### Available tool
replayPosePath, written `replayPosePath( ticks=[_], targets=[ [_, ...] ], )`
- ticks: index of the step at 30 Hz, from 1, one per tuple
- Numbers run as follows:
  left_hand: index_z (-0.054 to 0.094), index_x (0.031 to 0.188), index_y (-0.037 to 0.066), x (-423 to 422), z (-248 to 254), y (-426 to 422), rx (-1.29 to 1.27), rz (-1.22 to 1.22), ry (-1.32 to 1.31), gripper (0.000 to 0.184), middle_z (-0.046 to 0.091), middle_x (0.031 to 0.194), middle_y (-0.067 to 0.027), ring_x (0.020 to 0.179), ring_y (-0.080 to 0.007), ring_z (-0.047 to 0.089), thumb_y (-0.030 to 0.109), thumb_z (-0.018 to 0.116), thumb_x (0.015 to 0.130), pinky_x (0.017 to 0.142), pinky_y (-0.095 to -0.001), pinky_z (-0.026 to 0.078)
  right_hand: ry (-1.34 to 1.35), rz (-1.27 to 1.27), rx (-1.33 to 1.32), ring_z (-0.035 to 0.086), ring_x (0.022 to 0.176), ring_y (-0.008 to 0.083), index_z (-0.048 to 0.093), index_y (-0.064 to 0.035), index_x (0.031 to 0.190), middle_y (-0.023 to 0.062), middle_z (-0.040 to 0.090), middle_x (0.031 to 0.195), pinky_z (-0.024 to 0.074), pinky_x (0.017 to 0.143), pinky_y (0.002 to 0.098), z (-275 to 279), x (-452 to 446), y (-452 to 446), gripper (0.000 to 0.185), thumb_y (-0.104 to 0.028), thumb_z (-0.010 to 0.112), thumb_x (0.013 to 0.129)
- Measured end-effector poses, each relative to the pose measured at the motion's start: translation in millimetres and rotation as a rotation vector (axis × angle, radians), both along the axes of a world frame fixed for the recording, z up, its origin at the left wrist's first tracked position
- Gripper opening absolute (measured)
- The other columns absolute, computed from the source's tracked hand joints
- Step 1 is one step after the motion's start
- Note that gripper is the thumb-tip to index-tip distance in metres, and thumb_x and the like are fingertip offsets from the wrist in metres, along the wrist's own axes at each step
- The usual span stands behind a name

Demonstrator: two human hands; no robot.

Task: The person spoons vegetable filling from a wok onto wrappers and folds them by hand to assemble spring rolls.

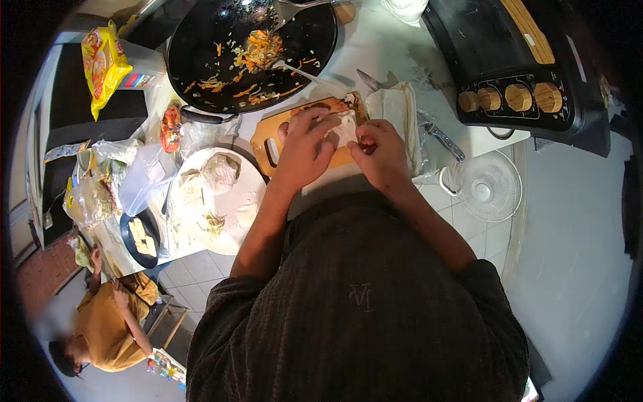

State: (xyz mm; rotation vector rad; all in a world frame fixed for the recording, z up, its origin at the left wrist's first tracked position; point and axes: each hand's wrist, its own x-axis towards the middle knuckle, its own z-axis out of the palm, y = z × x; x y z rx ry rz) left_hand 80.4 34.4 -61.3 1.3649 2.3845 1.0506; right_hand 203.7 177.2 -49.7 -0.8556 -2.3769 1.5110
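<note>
A thin whitish wrapper sheet [345, 128] lies on a wooden cutting board [263, 136], partly covered by fingers. My left hand [307, 149] curls over its left side, with fingertips closed on it. From the other side, my right hand [384, 153] pinches the wrapper's right edge between thumb and fingers. Any filling under the fingers is hidden. Just right of the board is a stack of pale wrappers [394, 112]. Beyond the board stands a black wok [194, 63] with a shredded carrot and vegetable mix [260, 52], and a spoon [301, 71] rests in it.
A knife [443, 139] lies at right, below a black stove with wooden knobs [519, 98]. At left are a large white plate [244, 194] with food, plastic bags [144, 175], a yellow packet [104, 67] and a dark plate [127, 244]. Another person [110, 328] sits lower left.
</note>
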Motion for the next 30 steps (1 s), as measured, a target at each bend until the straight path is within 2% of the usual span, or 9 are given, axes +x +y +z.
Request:
replayPosePath(
  ticks=[2,6,11,15,17,18,20,23,30],
  targets=[
    [0.069,0.113,0.013,0.4,1.2,1.7,0.068,0.084,-0.041,0.030,0.058,0.127,-0.0075,0.120,-0.0249,0.051,0.021,0.067,0.085,0.096,-0.0436,0.030,-0.032,0.015,-0.027,0.068,0.087,0.0203,0.064,0.0002,0.106,0.0134,0.057,0.111,0.0578,0.075,0.0319,4.7,-2.9,-0.7,0.026,-0.005,0.073,0.082],
    [0.073,0.105,0.012,4.3,6.6,12.4,0.109,0.211,-0.168,0.023,0.061,0.122,-0.0066,0.119,-0.0253,0.051,0.022,0.068,0.085,0.097,-0.0433,0.030,0.035,0.067,-0.065,0.068,0.087,0.0205,0.065,0.0006,0.106,0.0129,0.057,0.109,0.0578,0.075,0.0316,-0.8,-8.8,-3.8,0.025,-0.003,0.071,0.082],
    [0.076,0.094,0.009,0.1,-4.0,11.9,0.006,0.343,-0.294,0.019,0.066,0.113,-0.0078,0.111,-0.0283,0.054,0.025,0.069,0.084,0.093,-0.0438,0.035,0.210,0.239,-0.052,0.069,0.088,0.0234,0.065,0.0003,0.108,0.0136,0.058,0.112,0.0566,0.076,0.0301,-8.2,-8.9,-4.1,0.025,-0.002,0.069,0.083],
    [0.075,0.093,0.009,-2.3,-11.0,9.7,0.026,0.369,-0.317,0.019,0.066,0.110,-0.0081,0.108,-0.0297,0.054,0.025,0.069,0.085,0.090,-0.0454,0.038,0.230,0.152,-0.173,0.066,0.083,0.0160,0.066,-0.0020,0.111,0.0081,0.061,0.107,0.0563,0.074,0.0298,-10.1,-6.3,2.1,0.026,-0.002,0.068,0.085],
    [0.075,0.094,0.009,-1.2,-7.7,9.3,-0.014,0.364,-0.171,0.017,0.066,0.108,-0.0076,0.106,-0.0307,0.054,0.023,0.068,0.086,0.087,-0.0468,0.039,0.061,0.140,-0.067,0.065,0.088,0.0282,0.066,-0.0049,0.109,0.0146,0.058,0.112,0.0543,0.080,0.0367,-4.0,-11.4,13.7,0.027,-0.006,0.070,0.082],
    [0.075,0.094,0.009,-1.3,-7.0,9.6,-0.013,0.366,-0.170,0.017,0.066,0.108,-0.0076,0.106,-0.0307,0.054,0.023,0.068,0.086,0.087,-0.0468,0.039,0.062,0.143,-0.067,0.065,0.088,0.0282,0.066,-0.0049,0.109,0.0146,0.058,0.112,0.0543,0.080,0.0367,-7.9,-13.0,18.0,0.027,-0.006,0.070,0.082],
    [0.074,0.095,0.010,-1.1,-5.6,9.3,-0.080,0.369,-0.115,0.016,0.066,0.105,-0.0070,0.104,-0.0313,0.054,0.021,0.066,0.087,0.087,-0.0471,0.039,0.255,0.321,0.253,0.061,0.096,0.0314,0.068,-0.0076,0.113,0.0148,0.057,0.113,0.0496,0.088,0.0409,-13.9,-16.0,23.0,0.032,-0.012,0.072,0.082],
    [0.073,0.097,0.012,-0.8,-1.2,6.4,-0.098,0.359,-0.066,0.015,0.065,0.106,-0.0063,0.104,-0.0316,0.054,0.021,0.066,0.087,0.087,-0.0462,0.038,0.262,0.413,0.258,0.057,0.105,0.0331,0.069,-0.0091,0.116,0.0144,0.055,0.115,0.0459,0.094,0.0428,-10.9,-17.7,27.1,0.038,-0.016,0.075,0.079],
    [0.069,0.105,0.015,1.3,8.3,-15.4,-0.053,0.484,-0.013,0.021,0.064,0.108,-0.0060,0.105,-0.0305,0.054,0.017,0.064,0.085,0.090,-0.0456,0.037,0.253,0.483,0.445,0.058,0.103,0.0322,0.069,-0.0076,0.115,0.0151,0.053,0.115,0.0476,0.091,0.0423,-11.8,-22.5,28.7,0.039,-0.018,0.077,0.079]
  ],
)
